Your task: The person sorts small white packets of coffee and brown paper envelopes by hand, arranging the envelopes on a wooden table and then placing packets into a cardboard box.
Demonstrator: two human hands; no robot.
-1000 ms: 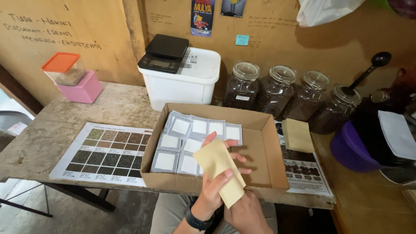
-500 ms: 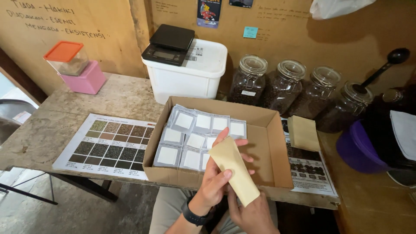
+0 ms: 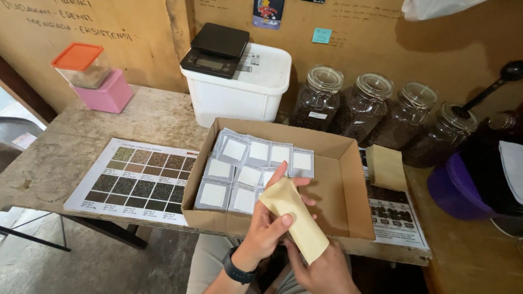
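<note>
My left hand (image 3: 272,223) grips the upper part of a tan paper pouch (image 3: 298,218), thumb across its front. The pouch's lower end rests in my right hand (image 3: 326,269), which supports it from below at the frame's bottom edge. Both hands hover over the near rim of an open cardboard box (image 3: 338,188). Several grey-and-white sachets (image 3: 248,171) lie in rows in the box's left half. A dark watch sits on my left wrist.
A printed colour chart (image 3: 136,179) lies left of the box, another sheet (image 3: 395,215) and a tan pouch (image 3: 385,166) to its right. Behind stand a white tub (image 3: 239,90) with a black scale (image 3: 215,49), several glass jars of beans (image 3: 362,106), pink containers (image 3: 101,87) and a purple bowl (image 3: 455,188).
The pouch has tilted from upright to slanting down toward the right, and my right hand has slid to its lower end. The view has shifted slightly.
</note>
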